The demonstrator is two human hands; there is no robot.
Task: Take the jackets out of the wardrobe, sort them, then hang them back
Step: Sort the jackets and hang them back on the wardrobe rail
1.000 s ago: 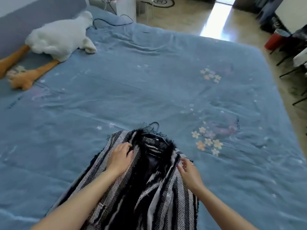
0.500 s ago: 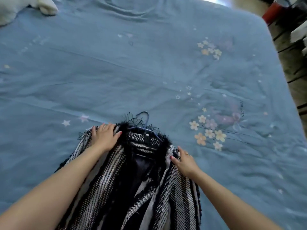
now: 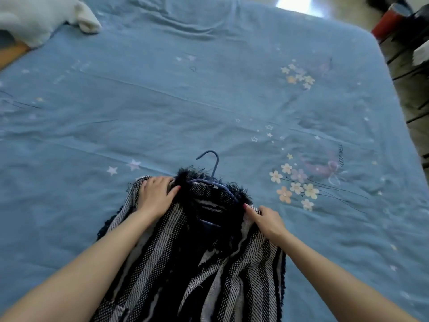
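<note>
A black and white striped tweed jacket (image 3: 162, 256) with a frayed black collar lies face up on the blue bed cover (image 3: 209, 108), near its front edge. A blue hanger (image 3: 212, 166) is inside it, its hook sticking out past the collar. My left hand (image 3: 155, 196) lies flat on the jacket's left shoulder, fingers spread toward the collar. My right hand (image 3: 267, 219) rests on the right shoulder, fingers curled onto the fabric's edge; whether it pinches the cloth is unclear.
A white plush toy (image 3: 37, 19) with an orange leg lies at the bed's far left corner. The bed's right edge drops to a floor with dark chair legs (image 3: 408, 73) and a red object (image 3: 387, 22).
The jacket has slid farther onto the bed and the hanger hook now shows fully. My left hand moved from mid-chest up to the shoulder. The view tilted downward.
</note>
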